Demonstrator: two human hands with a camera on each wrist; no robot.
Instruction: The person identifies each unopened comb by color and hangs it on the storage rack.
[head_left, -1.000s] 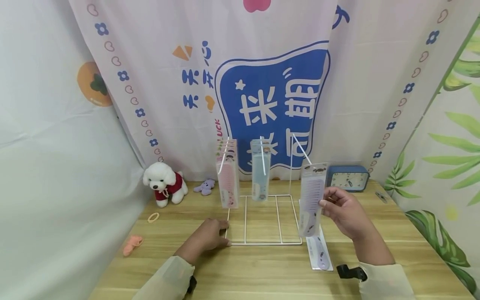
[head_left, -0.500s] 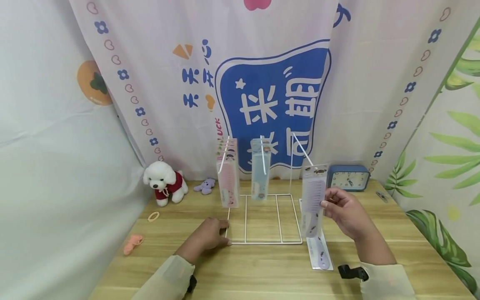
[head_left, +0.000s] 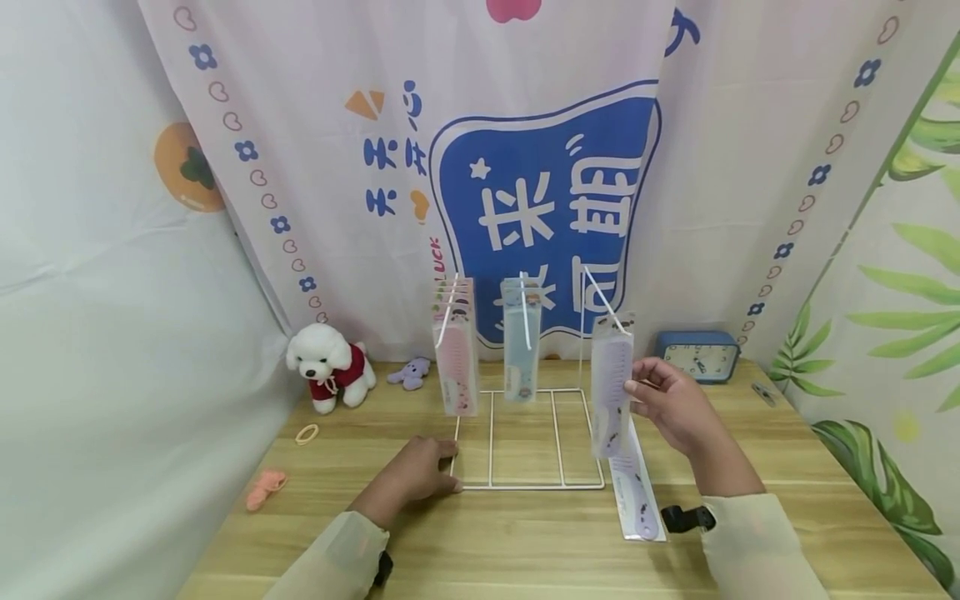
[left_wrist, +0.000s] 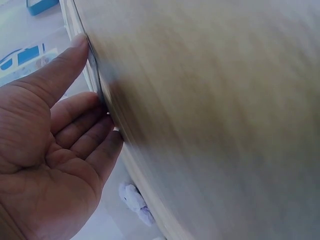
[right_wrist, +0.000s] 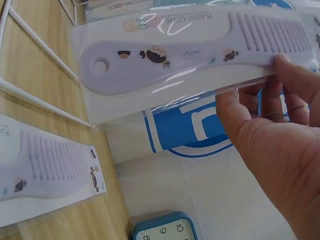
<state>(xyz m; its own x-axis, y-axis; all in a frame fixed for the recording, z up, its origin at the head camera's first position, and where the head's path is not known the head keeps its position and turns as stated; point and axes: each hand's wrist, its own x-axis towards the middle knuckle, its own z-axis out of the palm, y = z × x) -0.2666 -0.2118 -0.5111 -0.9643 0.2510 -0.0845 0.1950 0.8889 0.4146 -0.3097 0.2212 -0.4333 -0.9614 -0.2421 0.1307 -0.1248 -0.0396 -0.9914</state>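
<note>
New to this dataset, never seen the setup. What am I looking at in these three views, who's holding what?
No robot here: a person works bare-handed, wearing a head camera and one on each wrist. In the head view, the right hand pinches a packaged purple comb at the white wire display rack, while the left hand rests on the wooden table, touching the rack's base. The right wrist view shows that comb close up; the left wrist view shows only palm and table. Another purple comb lies flat; pink combs and a blue comb hang already.

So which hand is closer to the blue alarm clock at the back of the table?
The right hand, holding a packaged purple comb, sits just in front-left of the blue alarm clock. The left hand rests far across the table at the white wire rack's near-left corner.
</note>
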